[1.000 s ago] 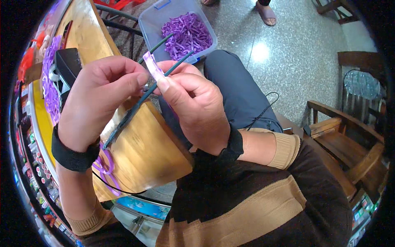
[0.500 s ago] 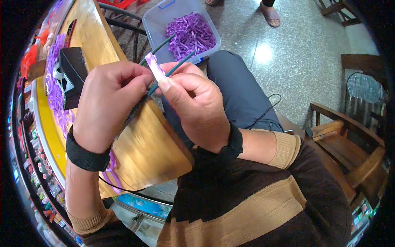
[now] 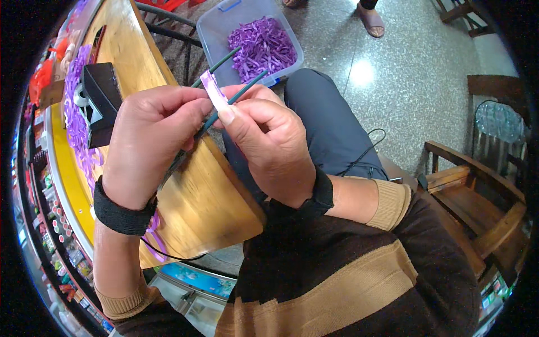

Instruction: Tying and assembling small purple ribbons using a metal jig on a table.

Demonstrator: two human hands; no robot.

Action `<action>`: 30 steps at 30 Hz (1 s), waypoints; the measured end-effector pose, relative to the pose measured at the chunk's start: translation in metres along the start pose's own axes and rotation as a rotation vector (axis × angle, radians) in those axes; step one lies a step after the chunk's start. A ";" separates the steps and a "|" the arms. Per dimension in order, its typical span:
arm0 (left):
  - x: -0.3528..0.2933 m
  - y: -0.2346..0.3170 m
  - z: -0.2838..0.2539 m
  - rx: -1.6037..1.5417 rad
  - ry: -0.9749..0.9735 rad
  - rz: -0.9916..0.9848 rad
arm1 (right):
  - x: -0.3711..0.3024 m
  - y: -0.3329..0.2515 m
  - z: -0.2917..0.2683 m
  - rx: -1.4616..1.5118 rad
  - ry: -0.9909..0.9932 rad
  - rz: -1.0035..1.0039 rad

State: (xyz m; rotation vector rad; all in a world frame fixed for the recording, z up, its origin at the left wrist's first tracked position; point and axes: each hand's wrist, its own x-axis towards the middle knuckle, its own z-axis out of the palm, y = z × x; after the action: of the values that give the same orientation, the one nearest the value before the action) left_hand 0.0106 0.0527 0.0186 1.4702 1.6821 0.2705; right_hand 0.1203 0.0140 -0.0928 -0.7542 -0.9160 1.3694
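Two thin green rods [image 3: 247, 85] slant up and away past the table edge, their tips apart. A purple-and-white ribbon strip [image 3: 214, 90] lies across them. My right hand [image 3: 275, 140] pinches the strip's near end, thumb on top, fingers behind the rods. Close by on the other side, my left hand [image 3: 149, 137] is closed, thumb and forefinger pressed together beside the rods and strip; whatever those fingertips hold is hidden. Below my left hand the rods run into a dark part, mostly covered.
A clear plastic bin [image 3: 213, 33] of purple folded strips [image 3: 263, 49] stands beyond my knee. On the wooden table [image 3: 208, 196] are a black dispenser [image 3: 101, 104] and loose purple ribbon [image 3: 76, 112]. A wooden chair [image 3: 477, 202] stands right; another person's foot [image 3: 371, 23] shows far off.
My left fingertips have shifted slightly toward the ribbon strip. My right hand keeps its pinch, and the rods have barely moved.
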 end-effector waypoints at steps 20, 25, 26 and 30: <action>0.007 0.007 -0.009 -0.414 -0.150 -0.327 | 0.002 -0.001 -0.006 -0.303 0.026 -0.135; 0.010 0.010 -0.012 -0.444 -0.160 -0.396 | 0.000 0.001 -0.004 -0.290 0.030 -0.111; 0.010 0.009 -0.013 -0.477 -0.181 -0.406 | 0.000 0.001 -0.004 -0.288 0.034 -0.105; 0.004 0.016 -0.010 -0.618 -0.183 -0.507 | 0.000 0.005 -0.003 -0.219 0.041 -0.088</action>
State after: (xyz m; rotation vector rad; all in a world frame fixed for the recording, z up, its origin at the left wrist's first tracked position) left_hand 0.0156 0.0648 0.0332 0.5758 1.5683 0.3245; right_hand 0.1210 0.0147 -0.0987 -0.8943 -1.0658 1.1847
